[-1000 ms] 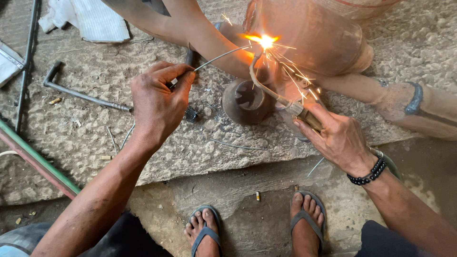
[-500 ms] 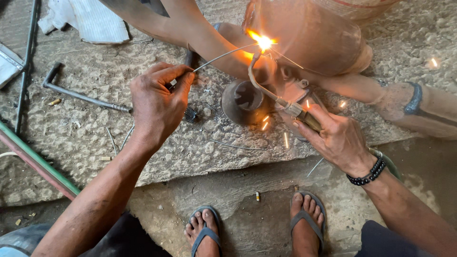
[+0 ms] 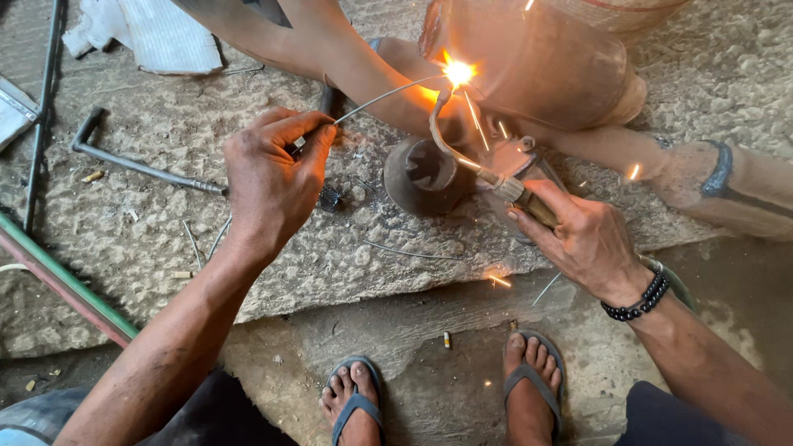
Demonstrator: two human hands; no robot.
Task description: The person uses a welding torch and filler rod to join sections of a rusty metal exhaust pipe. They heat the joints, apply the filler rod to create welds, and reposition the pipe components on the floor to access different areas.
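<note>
Pinched between thumb and fingers of the left hand (image 3: 271, 177): a thin wire rod (image 3: 384, 96), its far tip at the bright flame (image 3: 458, 73). Left forearm runs up from the lower left, wrist bent, knuckles uppermost.

Right hand (image 3: 582, 239): fingers wrapped tight around the handle of a torch (image 3: 496, 177), whose curved neck arcs up to the flame. Forearm enters from the lower right; a black bead bracelet (image 3: 636, 301) sits at the wrist.

Flame: at the lower edge of a rounded metal pot (image 3: 545, 62) lying on its side. Sparks scatter below and right of the flame.

Round dark cup (image 3: 425, 175): just below the flame, between the two hands, on the stone slab (image 3: 330, 256).

Another person's arm (image 3: 330, 54): left of the flame, passing behind the wire rod.

Bent metal bar (image 3: 132, 161): well left of the flame, flat on the slab.

White cloth (image 3: 153, 33): far upper left of the flame.

Sandalled feet (image 3: 446, 396): below the flame, off the slab's near edge.
</note>
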